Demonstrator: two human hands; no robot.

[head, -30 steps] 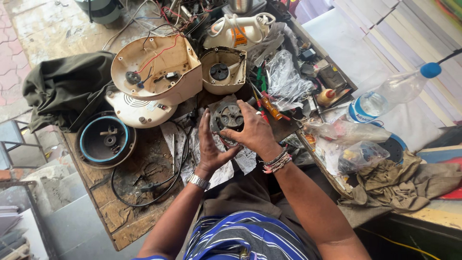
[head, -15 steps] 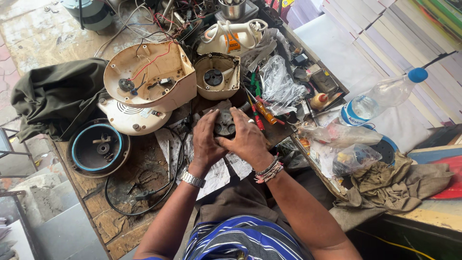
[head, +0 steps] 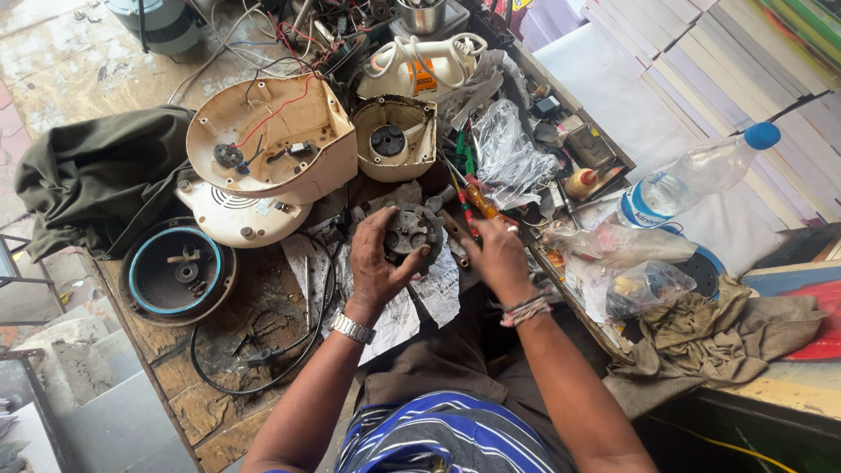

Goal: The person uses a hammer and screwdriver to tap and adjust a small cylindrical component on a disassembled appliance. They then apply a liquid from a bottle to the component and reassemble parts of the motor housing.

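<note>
Workbench point(head: 219, 412): right hand point(head: 495, 258) released motor point(head: 412, 232).

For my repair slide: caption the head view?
Left hand grips a dark motor part over a cluttered workbench; right hand alongside.

Bright daylight, soft shadows, sharp focus, wide-angle distortion.

A cream housing point(head: 270, 140) lies open beside a smaller shell point(head: 394, 138). A plastic bottle point(head: 692, 175) rests at right. A dark cloth point(head: 96, 175) is heaped at left, near a blue-rimmed ring point(head: 175, 273).
</note>
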